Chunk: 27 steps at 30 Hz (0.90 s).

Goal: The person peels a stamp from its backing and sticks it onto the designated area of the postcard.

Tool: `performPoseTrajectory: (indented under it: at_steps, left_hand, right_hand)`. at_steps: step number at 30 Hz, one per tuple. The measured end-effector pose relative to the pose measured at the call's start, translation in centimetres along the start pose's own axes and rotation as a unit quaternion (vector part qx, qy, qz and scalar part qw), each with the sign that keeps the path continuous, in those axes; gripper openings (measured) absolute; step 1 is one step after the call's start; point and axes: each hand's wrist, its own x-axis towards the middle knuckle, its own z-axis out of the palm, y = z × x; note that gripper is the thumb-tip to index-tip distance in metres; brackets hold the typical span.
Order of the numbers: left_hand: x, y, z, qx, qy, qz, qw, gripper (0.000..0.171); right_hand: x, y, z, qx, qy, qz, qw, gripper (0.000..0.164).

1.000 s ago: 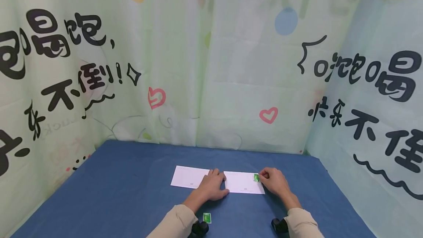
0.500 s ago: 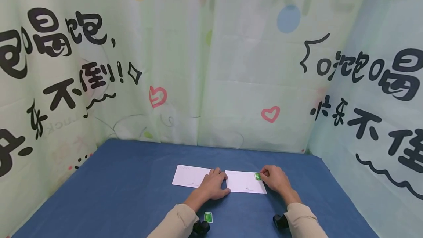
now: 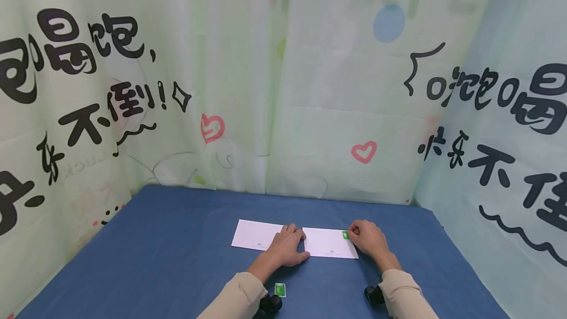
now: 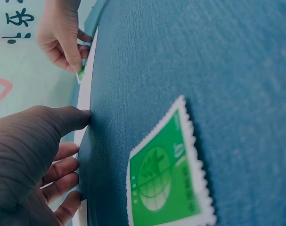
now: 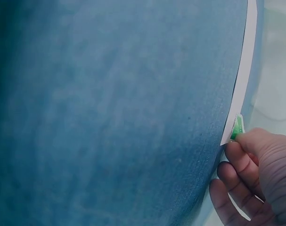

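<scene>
My right hand [image 3: 370,238] pinches a green postage stamp [image 3: 346,235] between thumb and fingertip at the far right corner of the right-hand envelope [image 3: 325,243]. In the right wrist view, the stamp [image 5: 238,127] stands tilted at the envelope's end, its lower part hidden by the thumb. My left hand [image 3: 287,246] rests where the two white envelopes lie end to end, fingers spread. Its thumb touches the right-hand envelope's near edge, and its fingers cover the inner end of the left-hand envelope [image 3: 254,234]. A second green stamp [image 4: 168,174] lies face up near my left wrist.
A blue cloth [image 3: 177,270] covers the table under everything. Printed curtains [image 3: 310,87] enclose it at the back and sides. Dark wrist devices [image 3: 375,295] sit below both sleeves, the left one close to the loose stamp.
The head view has shifted slightly. My right hand still pinches the stamp at the corner, and slightly less of the stamp shows. My left hand stays on the envelopes.
</scene>
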Motion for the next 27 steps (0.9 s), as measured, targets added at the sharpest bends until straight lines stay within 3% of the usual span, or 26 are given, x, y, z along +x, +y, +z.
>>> performPoseTrajectory:
  at_steps: [13,19,27]
  left_hand:
    - [-0.23,0.27,-0.48,-0.001,-0.006,-0.007,1.0,0.04]
    - [-0.36,0.28,-0.37,-0.009,0.0,-0.01,0.9999,0.04]
    - [-0.44,0.3,-0.21,-0.011,0.007,-0.009,0.9999,0.039]
  right_hand:
    - [0.2,-0.02,0.28,-0.001,0.002,0.007,1.0,0.006]
    - [0.32,-0.14,0.38,-0.009,0.001,0.027,1.0,0.014]
    - [0.11,-0.41,-0.11,-0.012,-0.018,0.022,1.0,0.017]
